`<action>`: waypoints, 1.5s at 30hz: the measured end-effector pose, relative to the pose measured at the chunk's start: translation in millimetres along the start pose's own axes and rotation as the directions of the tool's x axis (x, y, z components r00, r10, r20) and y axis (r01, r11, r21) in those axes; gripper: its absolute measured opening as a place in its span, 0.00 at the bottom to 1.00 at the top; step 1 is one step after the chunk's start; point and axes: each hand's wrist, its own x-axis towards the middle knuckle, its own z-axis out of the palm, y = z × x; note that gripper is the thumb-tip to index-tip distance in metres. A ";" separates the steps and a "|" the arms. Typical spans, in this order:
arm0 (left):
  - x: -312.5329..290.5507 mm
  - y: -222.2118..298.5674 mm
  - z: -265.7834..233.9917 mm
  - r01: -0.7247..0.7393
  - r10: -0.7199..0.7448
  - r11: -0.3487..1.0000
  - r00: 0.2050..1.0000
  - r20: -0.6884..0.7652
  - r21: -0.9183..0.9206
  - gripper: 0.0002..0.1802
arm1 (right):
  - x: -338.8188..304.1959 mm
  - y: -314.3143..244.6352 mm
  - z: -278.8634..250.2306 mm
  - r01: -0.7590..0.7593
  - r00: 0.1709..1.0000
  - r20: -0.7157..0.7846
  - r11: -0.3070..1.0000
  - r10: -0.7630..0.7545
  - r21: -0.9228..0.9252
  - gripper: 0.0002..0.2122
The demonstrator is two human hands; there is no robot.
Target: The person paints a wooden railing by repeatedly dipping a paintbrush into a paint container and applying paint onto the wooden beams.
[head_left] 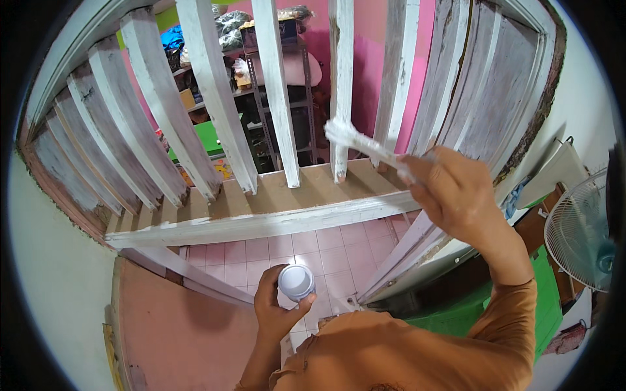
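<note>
Right fingers (427,172) grip paintbrush (366,144), bristles left of them at white slat (342,72), contact unclear; left fingers (267,284) wrap white tub (297,281), best kept upright; light lengthwise strokes advised.

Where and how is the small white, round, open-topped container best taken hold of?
The white round container is probably best gripped around its outer wall, below the rim, from the left: its round body suits curled fingers with the thumb opposite, and its open mouth faces up, so keep that clear. The bare left hand holds it much this way.
</note>
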 end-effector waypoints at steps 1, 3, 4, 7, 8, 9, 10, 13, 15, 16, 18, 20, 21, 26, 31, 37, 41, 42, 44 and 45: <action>1.1 1.9 1.8 0.004 -0.004 1.000 1.000 -0.011 -0.006 0.38 | -5.3 -1.3 0.2 0.024 0.997 0.070 1.000 -0.025 0.012 0.10; 1.7 2.3 4.5 0.005 -0.005 1.000 1.000 -0.012 -0.013 0.36 | -12.1 -0.1 1.5 0.089 0.981 0.169 0.995 -0.096 0.051 0.14; 1.6 1.6 5.8 0.010 -0.010 1.000 1.000 -0.007 -0.025 0.36 | -14.1 0.2 0.2 0.082 0.981 0.173 0.996 -0.089 0.047 0.14; 2.8 -0.1 9.3 0.009 -0.009 0.999 1.000 0.003 -0.046 0.36 | -17.1 2.0 -1.0 0.069 0.967 0.238 0.993 -0.090 0.097 0.14; 2.9 -0.2 10.5 0.008 -0.008 0.998 1.000 0.005 -0.056 0.36 | -18.2 3.7 0.5 0.072 0.969 0.225 0.990 -0.098 0.121 0.17; 2.8 0.0 11.4 0.005 -0.004 0.998 1.000 0.013 -0.060 0.36 | -19.0 4.7 1.0 0.076 0.971 0.212 0.987 -0.106 0.145 0.20; 2.5 0.4 12.2 0.010 -0.009 0.998 1.000 0.023 -0.057 0.36 | -18.9 4.1 0.4 0.072 0.972 0.214 0.988 -0.100 0.137 0.20; 3.1 0.7 13.0 0.017 -0.015 0.999 0.999 0.044 -0.044 0.35 | -16.5 6.4 -3.5 0.073 0.981 0.175 0.995 -0.083 0.062 0.18; 2.2 1.3 14.1 0.021 -0.020 0.999 0.999 0.047 -0.028 0.35 | -14.5 14.2 -6.3 -0.018 1.000 0.013 0.999 0.019 -0.042 0.11; 1.5 2.1 15.4 0.032 -0.030 0.999 0.999 0.045 -0.038 0.35 | -11.9 20.8 -10.5 -0.017 1.000 0.009 0.999 0.018 -0.045 0.11; 3.6 1.7 18.3 0.039 -0.036 0.998 0.998 0.049 -0.053 0.35 | -2.7 35.3 -24.8 -0.048 0.966 -0.258 0.987 0.007 -0.153 0.10; 3.9 2.1 19.3 0.028 -0.025 0.998 0.997 0.069 -0.050 0.36 | 8.2 40.3 -39.7 -0.138 0.946 -0.313 0.979 0.085 -0.150 0.09; 3.4 1.8 19.7 0.032 -0.027 0.998 0.997 0.079 -0.052 0.36 | 10.2 41.8 -44.0 -0.223 0.917 -0.365 0.965 0.160 -0.138 0.09; 3.3 -1.9 22.1 0.039 -0.034 0.997 0.997 0.069 -0.070 0.36 | -18.1 41.0 -33.6 -0.117 0.987 -0.121 0.987 0.104 -0.106 0.09; 4.5 -5.5 23.3 0.034 -0.028 0.996 0.997 0.071 -0.085 0.36 | -52.6 32.1 -35.2 -0.366 0.911 -0.196 0.930 0.363 0.025 0.07; 8.4 -5.1 25.5 0.045 -0.037 0.995 0.995 0.089 -0.090 0.37 | -85.0 35.5 -39.1 -0.439 0.890 -0.103 0.896 0.444 0.067 0.08; 11.9 -3.2 31.6 0.043 -0.032 0.993 0.994 0.103 -0.113 0.37 | -94.2 42.1 -41.9 -0.484 0.875 0.069 0.873 0.480 0.062 0.11; 11.7 -4.8 31.5 0.046 -0.034 0.993 0.993 0.111 -0.109 0.37 | -93.8 44.5 -41.0 -0.487 0.872 0.075 0.873 0.483 0.037 0.11; 10.5 -9.9 30.8 0.054 -0.041 0.992 0.992 0.120 -0.110 0.37 | -85.7 46.5 -37.8 -0.474 0.880 -0.016 0.880 0.475 0.023 0.11; 10.3 -10.6 30.3 0.056 -0.042 0.993 0.991 0.127 -0.107 0.37 | -83.6 47.3 -36.6 -0.455 0.885 -0.105 0.890 0.453 0.006 0.12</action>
